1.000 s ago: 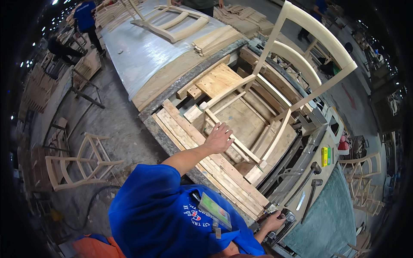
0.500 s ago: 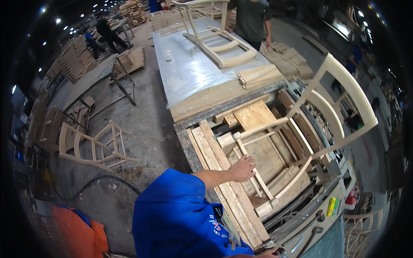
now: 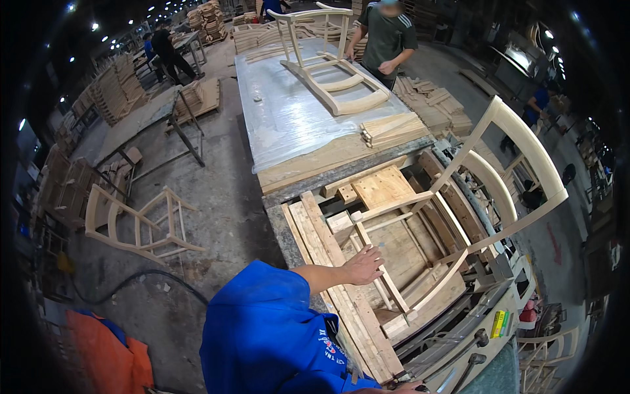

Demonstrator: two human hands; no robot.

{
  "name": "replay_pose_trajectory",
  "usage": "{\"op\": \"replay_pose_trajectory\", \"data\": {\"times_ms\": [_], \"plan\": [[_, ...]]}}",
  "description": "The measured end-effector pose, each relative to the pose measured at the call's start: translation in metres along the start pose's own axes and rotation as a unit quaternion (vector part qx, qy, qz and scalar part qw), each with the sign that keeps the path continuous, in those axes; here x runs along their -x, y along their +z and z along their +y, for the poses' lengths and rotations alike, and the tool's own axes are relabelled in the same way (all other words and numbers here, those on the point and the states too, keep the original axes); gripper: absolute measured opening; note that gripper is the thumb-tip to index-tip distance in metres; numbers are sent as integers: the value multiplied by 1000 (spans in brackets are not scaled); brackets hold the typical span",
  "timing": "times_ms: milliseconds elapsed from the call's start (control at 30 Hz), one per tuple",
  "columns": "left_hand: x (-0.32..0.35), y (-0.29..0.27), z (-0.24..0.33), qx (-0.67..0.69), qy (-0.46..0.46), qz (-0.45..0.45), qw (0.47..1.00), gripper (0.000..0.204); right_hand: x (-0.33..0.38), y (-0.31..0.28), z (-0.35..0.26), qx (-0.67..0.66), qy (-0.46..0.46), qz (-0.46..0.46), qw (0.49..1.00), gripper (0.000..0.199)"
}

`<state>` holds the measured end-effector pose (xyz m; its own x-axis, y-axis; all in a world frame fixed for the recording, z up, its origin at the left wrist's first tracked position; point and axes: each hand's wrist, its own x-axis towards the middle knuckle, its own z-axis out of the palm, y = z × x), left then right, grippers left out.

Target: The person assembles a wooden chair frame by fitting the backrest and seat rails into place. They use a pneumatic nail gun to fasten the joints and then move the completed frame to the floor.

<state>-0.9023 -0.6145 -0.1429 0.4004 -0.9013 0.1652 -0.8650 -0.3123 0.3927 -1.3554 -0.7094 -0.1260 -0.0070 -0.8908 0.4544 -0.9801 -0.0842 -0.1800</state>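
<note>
A pale, unfinished wooden chair frame [image 3: 451, 197] lies in the wooden bed of a machine [image 3: 388, 184], its curved backrest rising to the right. My left hand [image 3: 364, 265] reaches across the near wooden beam, fingers closed over the chair's near rail. At the bottom edge, my right hand [image 3: 408, 387] is partly cut off beside metal fittings. Its visible fingers look curled, but what they hold is hidden.
A film-covered table [image 3: 295, 125] beyond bears another chair frame [image 3: 344, 85] and a bundle of wood strips [image 3: 394, 129]. A person [image 3: 387, 43] stands behind it. Another chair frame [image 3: 141, 226] and a hose [image 3: 141, 279] lie on the left floor. Levers [image 3: 469, 368] stick up at lower right.
The view has shifted slightly. Both hands keep their places, the left on the chair rail. The person behind the table now shows more fully, with one forearm bent in front.
</note>
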Motion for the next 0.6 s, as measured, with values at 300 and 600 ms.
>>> {"op": "replay_pose_trajectory", "data": {"times_ms": [300,600], "plan": [[-5,-5,4,4,-14,-40,999,50,7,55,-107,-198,-197,-112,954,73],[0,3,-3,-4,-24,-36,999,50,41,53,-164,-207,-85,-261,939,68]]}}
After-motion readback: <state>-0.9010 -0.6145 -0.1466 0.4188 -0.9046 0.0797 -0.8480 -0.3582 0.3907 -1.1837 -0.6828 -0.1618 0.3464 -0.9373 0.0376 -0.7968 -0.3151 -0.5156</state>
